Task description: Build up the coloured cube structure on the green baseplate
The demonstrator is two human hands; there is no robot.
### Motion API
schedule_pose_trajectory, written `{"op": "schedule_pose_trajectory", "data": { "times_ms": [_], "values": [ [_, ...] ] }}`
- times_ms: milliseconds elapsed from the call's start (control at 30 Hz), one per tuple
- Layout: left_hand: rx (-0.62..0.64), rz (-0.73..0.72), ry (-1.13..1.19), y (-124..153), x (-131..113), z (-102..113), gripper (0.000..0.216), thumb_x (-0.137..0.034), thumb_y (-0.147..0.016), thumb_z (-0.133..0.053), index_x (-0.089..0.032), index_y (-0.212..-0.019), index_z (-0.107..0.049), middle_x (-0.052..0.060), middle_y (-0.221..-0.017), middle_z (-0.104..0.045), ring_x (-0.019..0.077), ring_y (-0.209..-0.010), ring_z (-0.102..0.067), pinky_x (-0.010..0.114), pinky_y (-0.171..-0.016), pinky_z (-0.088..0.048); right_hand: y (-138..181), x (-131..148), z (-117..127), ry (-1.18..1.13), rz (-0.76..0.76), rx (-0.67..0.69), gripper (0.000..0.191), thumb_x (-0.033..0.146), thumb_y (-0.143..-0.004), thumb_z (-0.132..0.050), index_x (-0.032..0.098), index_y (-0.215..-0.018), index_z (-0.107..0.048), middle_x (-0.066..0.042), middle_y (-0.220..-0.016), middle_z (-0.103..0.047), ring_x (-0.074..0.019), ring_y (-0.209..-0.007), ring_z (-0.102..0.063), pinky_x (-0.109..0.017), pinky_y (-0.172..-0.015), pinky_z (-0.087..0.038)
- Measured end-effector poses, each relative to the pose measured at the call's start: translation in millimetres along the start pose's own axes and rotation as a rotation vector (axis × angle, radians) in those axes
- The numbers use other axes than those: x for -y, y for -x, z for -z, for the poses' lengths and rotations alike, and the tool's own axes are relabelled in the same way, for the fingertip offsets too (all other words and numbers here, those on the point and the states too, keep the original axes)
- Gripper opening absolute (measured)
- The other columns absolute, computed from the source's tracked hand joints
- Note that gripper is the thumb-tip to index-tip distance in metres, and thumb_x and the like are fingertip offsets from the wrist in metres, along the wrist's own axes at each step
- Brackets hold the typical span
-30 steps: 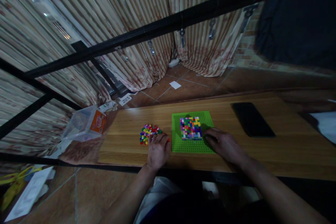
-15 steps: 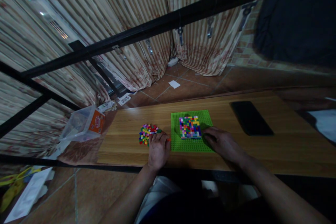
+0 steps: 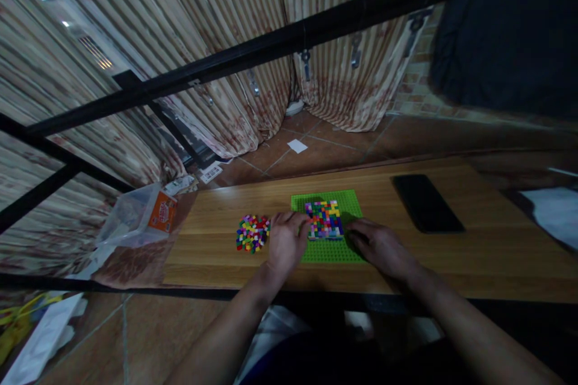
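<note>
A square block of many-coloured toy bricks (image 3: 325, 219) is built up on a green studded baseplate (image 3: 334, 251). My left hand (image 3: 286, 240) is over the baseplate's left side, its fingertips pinched at the block's left edge. A small reddish brick shows at those fingertips, mostly hidden. On the other side, my right hand (image 3: 379, 246) rests over the baseplate's right edge, fingers curled close to the block. What its fingers grip, if anything, is hidden. A pile of loose small bricks (image 3: 251, 233) lies left of my left hand.
All of this is on a long wooden tabletop (image 3: 212, 264). A black phone-like slab (image 3: 427, 203) lies to the right. A clear plastic box (image 3: 135, 216) with an orange label stands off the left end. A black metal bar (image 3: 253, 54) crosses above the far side.
My left hand has moved right, from beside the loose pile to the block's left edge, carrying a small reddish brick. My right hand stays by the block. The view has shifted slightly.
</note>
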State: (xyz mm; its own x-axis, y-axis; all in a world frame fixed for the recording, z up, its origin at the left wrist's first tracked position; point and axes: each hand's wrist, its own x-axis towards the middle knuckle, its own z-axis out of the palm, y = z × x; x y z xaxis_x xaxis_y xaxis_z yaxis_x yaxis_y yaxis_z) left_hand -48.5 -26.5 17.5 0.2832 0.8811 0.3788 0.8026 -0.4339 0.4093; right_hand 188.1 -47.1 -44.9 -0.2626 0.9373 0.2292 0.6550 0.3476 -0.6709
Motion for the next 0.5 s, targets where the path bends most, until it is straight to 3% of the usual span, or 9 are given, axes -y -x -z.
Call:
{"op": "schedule_pose_trajectory", "data": {
  "times_ms": [200, 500],
  "values": [
    [0.036, -0.037, 0.0, -21.4, -11.1, -6.6, 0.01, -0.021, -0.089, -0.059, -0.024, -0.087, -0.069, -0.001, -0.089, -0.072, 0.0168, -0.089, -0.063, 0.035, -0.09, -0.042, -0.6, 2.7, 0.6, -0.009, -0.002, -0.013, 0.024, 0.02, -0.088, -0.048, 0.023, -0.103, -0.067, -0.006, -0.102, -0.07, -0.02, -0.091, -0.067, -0.034, -0.083, -0.052],
    [0.089, -0.055, -0.083, -28.3, -11.6, -19.7, 0.011, -0.023, -0.088, -0.06, -0.027, -0.085, -0.07, -0.002, -0.087, -0.073, 0.0164, -0.088, -0.063, 0.038, -0.096, -0.037, -1.9, 1.0, -0.6, 0.007, 0.006, -0.009, 0.023, 0.019, -0.089, -0.047, 0.022, -0.101, -0.066, -0.005, -0.098, -0.069, -0.0187, -0.086, -0.067, -0.032, -0.079, -0.051]
  ]
}}
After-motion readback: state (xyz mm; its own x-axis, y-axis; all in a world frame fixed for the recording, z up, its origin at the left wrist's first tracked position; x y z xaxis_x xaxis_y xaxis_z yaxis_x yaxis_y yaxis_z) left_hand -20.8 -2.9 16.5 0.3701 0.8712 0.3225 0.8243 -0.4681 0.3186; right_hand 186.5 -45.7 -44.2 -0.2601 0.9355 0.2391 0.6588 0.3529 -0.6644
